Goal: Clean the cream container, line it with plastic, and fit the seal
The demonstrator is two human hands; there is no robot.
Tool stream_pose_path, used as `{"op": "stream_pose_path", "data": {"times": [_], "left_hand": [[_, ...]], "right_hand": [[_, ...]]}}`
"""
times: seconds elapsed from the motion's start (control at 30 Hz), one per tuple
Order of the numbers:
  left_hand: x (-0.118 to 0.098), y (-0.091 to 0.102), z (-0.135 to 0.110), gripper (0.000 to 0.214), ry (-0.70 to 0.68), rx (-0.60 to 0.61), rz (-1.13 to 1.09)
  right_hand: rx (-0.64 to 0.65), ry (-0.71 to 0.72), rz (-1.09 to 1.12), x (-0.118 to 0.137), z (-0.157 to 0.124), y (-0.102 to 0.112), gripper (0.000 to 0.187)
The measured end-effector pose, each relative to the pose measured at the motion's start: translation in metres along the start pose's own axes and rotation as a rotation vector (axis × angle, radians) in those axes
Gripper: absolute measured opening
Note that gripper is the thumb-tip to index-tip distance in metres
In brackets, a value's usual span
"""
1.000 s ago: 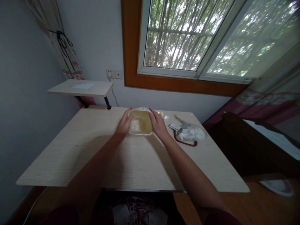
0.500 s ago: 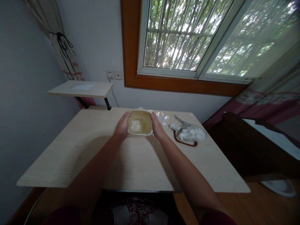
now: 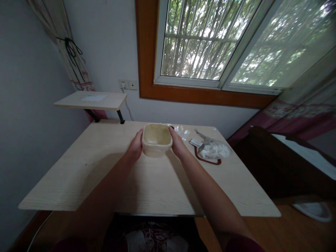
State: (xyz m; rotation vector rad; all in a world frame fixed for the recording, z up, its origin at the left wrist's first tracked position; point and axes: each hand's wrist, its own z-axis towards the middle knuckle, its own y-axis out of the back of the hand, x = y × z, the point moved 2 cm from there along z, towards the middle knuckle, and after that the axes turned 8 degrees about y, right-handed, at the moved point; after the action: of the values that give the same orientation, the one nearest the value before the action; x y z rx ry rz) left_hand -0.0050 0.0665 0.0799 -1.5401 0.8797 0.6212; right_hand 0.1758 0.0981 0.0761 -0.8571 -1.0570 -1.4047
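Note:
A cream-coloured, rounded-square plastic tub [image 3: 156,148] is held between my two hands above the far middle of the table. Its open top tilts toward me, so the pale inside shows. My left hand [image 3: 135,144] grips the left side, with the thumb near the rim. On the opposite side, my right hand [image 3: 177,142] is closed on the wall, thumb at the upper right corner. The fingers behind the tub are hidden. A small dark brown bit of something shows just behind the right thumb.
Right of my hands, a clear plastic bag [image 3: 214,148] with white contents lies over a brown-rimmed item [image 3: 208,161], beside a small white packet [image 3: 195,142]. A raised shelf [image 3: 112,99] with a paper [image 3: 93,98] stands at the table's [image 3: 162,189] back left.
The tub has tipped: its front outer wall now shows below the rim, and less of its bottom is visible. Both hands have kept hold of it and turned slightly.

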Motion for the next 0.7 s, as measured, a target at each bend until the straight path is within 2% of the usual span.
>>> {"op": "stream_pose_path", "data": {"times": [0.1,0.17,0.4,0.5,0.7], "left_hand": [[0.007,0.004,0.002,0.045,-0.004,0.017,0.012],[0.01,0.006,0.003,0.047,-0.02,-0.002,0.027],[0.02,0.019,0.002,0.049,-0.122,-0.098,0.146],[0.021,0.023,-0.002,0.047,-0.152,-0.058,0.194],[0.022,0.026,0.002,0.062,-0.15,0.011,0.218]], "right_hand": [[0.028,-0.092,0.142,-0.005,-0.003,-0.002,0.064],[0.027,-0.097,0.183,-0.006,-0.004,-0.002,0.062],[0.059,-0.093,0.11,-0.008,-0.005,0.002,0.068],[0.055,-0.087,0.164,-0.008,-0.005,0.002,0.066],[0.066,-0.061,0.123,-0.001,-0.004,0.003,0.064]]}}
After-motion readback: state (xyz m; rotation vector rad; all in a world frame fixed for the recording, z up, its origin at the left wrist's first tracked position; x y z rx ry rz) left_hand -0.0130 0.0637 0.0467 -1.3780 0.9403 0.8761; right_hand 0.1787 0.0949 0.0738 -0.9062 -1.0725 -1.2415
